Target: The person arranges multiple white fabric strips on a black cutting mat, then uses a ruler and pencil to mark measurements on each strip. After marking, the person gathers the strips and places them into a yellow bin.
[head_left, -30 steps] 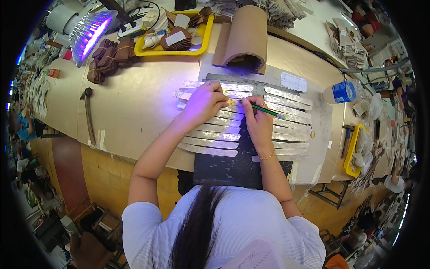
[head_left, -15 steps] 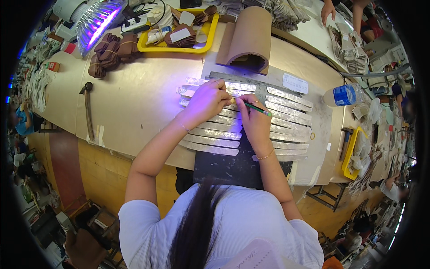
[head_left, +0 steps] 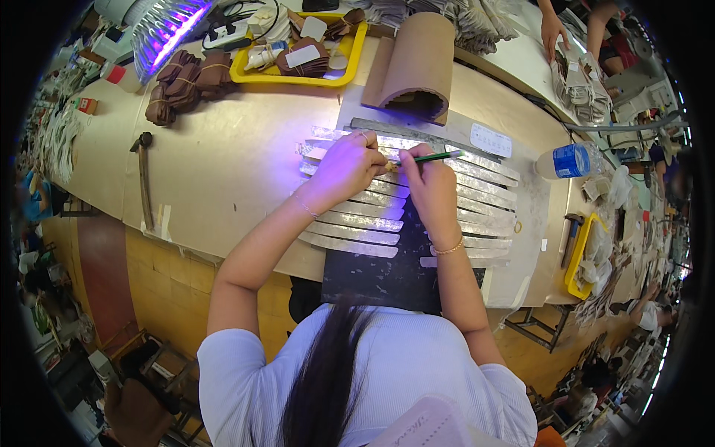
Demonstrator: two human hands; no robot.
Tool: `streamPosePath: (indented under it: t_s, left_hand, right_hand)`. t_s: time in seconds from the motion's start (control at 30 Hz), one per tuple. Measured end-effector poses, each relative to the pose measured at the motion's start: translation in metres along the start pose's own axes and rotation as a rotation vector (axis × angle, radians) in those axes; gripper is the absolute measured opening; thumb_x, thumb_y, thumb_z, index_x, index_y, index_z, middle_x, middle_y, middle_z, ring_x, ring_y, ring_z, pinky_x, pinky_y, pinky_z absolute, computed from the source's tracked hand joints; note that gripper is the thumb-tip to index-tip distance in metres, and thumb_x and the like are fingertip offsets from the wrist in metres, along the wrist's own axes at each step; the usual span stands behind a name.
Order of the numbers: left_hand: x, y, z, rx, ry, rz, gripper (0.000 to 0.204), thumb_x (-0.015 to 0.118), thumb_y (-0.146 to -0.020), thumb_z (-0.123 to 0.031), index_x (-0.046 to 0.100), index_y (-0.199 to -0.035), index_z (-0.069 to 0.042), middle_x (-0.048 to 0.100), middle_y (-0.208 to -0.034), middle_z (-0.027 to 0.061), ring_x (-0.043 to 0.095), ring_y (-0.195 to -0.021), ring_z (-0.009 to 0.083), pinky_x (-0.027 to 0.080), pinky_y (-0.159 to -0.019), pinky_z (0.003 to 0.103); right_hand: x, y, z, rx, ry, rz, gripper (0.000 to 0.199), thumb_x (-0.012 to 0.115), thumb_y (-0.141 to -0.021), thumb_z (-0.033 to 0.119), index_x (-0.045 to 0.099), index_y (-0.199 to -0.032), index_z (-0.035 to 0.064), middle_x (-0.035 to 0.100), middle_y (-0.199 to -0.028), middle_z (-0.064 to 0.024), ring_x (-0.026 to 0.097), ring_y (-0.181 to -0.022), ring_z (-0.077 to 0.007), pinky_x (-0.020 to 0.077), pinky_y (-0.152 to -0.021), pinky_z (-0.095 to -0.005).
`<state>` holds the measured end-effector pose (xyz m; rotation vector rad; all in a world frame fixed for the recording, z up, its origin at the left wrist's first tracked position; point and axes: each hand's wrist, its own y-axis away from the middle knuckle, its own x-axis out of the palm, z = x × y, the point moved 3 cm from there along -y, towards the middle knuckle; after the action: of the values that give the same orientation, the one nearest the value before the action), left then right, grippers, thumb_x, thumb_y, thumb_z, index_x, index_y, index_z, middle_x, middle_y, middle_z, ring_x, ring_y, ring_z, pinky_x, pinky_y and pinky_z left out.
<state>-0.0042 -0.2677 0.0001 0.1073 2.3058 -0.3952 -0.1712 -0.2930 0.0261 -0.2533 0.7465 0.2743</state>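
Note:
My left hand (head_left: 348, 170) is closed over the left column of pale, silvery strips (head_left: 357, 222). Its thumb and fingers come together at a small yellowish bit (head_left: 391, 167), and what they pinch is too small to make out. In my right hand (head_left: 432, 182) is a thin green pencil-like stick (head_left: 438, 157), held like a pen. Its inner end meets the yellowish bit and its outer end points right. Another column of pale strips (head_left: 482, 195) lies partly behind my right hand. Both columns rest on a dark board (head_left: 372, 279).
A brown half-round form (head_left: 417, 63) stands behind the strips. At the back left are a yellow tray (head_left: 298, 80), brown bundles (head_left: 182, 86) and a glowing violet lamp (head_left: 171, 37). A hammer (head_left: 145, 182) lies left, a bottle (head_left: 570, 161) right. Another person's hand (head_left: 553, 33) is at the top right.
My right hand has turned a little, and the green stick's outer end has swung upward and away, so it lies flatter. My left hand stays nearly in place.

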Motion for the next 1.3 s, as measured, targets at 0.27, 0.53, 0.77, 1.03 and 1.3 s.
streamPosePath:
  t_s: [0.27, 0.53, 0.77, 1.03, 1.3]
  left_hand:
    - [-0.012, -0.012, 0.004, -0.041, -0.021, -0.075, 0.018, 0.079, -0.080, -0.016, 0.077, -0.093, -0.004, 0.061, -0.088, 0.0090, 0.060, -0.088, 0.0262, 0.049, -0.080, 0.038]
    - [-0.003, -0.014, 0.002, -0.064, -0.020, -0.013, 0.018, 0.078, -0.080, -0.015, 0.078, -0.095, -0.004, 0.060, -0.088, 0.0083, 0.060, -0.090, 0.0255, 0.049, -0.082, 0.037]
    - [-0.003, -0.013, 0.006, -0.079, 0.001, 0.002, 0.018, 0.078, -0.081, -0.015, 0.078, -0.096, -0.004, 0.060, -0.088, 0.0085, 0.060, -0.091, 0.0255, 0.049, -0.082, 0.036]
    - [-0.001, -0.013, 0.007, -0.047, 0.012, -0.049, 0.015, 0.078, -0.078, -0.015, 0.077, -0.088, -0.005, 0.060, -0.086, 0.0087, 0.060, -0.088, 0.0277, 0.049, -0.082, 0.039]
    - [-0.002, -0.014, 0.005, -0.014, -0.023, -0.055, 0.015, 0.080, -0.078, -0.013, 0.077, -0.089, -0.004, 0.059, -0.085, 0.0087, 0.060, -0.085, 0.0261, 0.049, -0.077, 0.037]
  right_hand:
    - [-0.035, 0.001, -0.015, 0.118, -0.305, -0.198, 0.027, 0.059, -0.104, 0.025, 0.062, -0.097, -0.0011, 0.073, -0.083, -0.0076, 0.066, -0.074, -0.0077, 0.0519, -0.072, -0.0223]
    - [-0.029, 0.008, -0.016, 0.103, -0.416, -0.208, 0.027, 0.060, -0.103, 0.027, 0.062, -0.095, 0.0004, 0.070, -0.078, -0.0087, 0.064, -0.069, -0.0125, 0.0497, -0.066, -0.0268]
    - [-0.028, 0.007, -0.016, 0.099, -0.416, -0.195, 0.025, 0.061, -0.103, 0.024, 0.062, -0.095, 0.0003, 0.070, -0.078, -0.0083, 0.064, -0.070, -0.0124, 0.0497, -0.066, -0.0271]
    - [-0.021, 0.008, -0.019, 0.088, -0.408, -0.185, 0.023, 0.062, -0.102, 0.023, 0.063, -0.095, 0.0006, 0.066, -0.075, -0.0067, 0.058, -0.065, -0.0123, 0.0476, -0.062, -0.0281]
    - [-0.004, -0.008, -0.010, -0.004, -0.245, -0.049, 0.019, 0.065, -0.098, 0.022, 0.064, -0.094, 0.0037, 0.063, -0.066, -0.0106, 0.060, -0.056, -0.0203, 0.0471, -0.056, -0.0330]
